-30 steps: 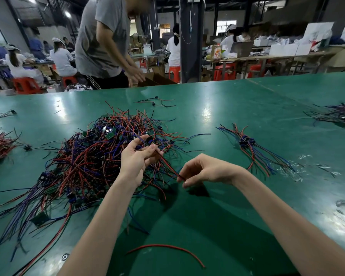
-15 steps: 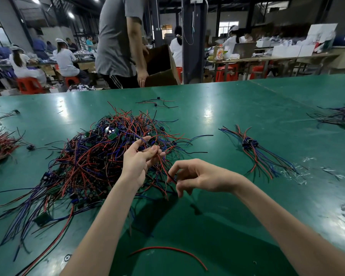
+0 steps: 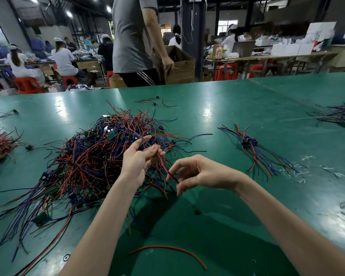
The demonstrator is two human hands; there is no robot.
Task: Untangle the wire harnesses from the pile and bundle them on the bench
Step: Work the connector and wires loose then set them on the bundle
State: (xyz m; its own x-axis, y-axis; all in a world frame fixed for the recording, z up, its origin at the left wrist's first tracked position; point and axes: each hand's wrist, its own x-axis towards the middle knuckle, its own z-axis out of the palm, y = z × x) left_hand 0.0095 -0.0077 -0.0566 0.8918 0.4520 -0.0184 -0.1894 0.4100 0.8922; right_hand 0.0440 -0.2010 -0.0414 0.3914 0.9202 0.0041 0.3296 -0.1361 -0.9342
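Spreading across most of the view, the green surface carries a big tangled pile of red, blue and black wire harnesses at left centre. Right of it, well apart, lies a small bundle of harnesses. Both hands hang over the pile's near right edge. The left hand has its grip curled round a few strands lifted from the pile. The right hand pinches the lower end of one red wire running between the hands. A loose red wire lies nearest, between the forearms.
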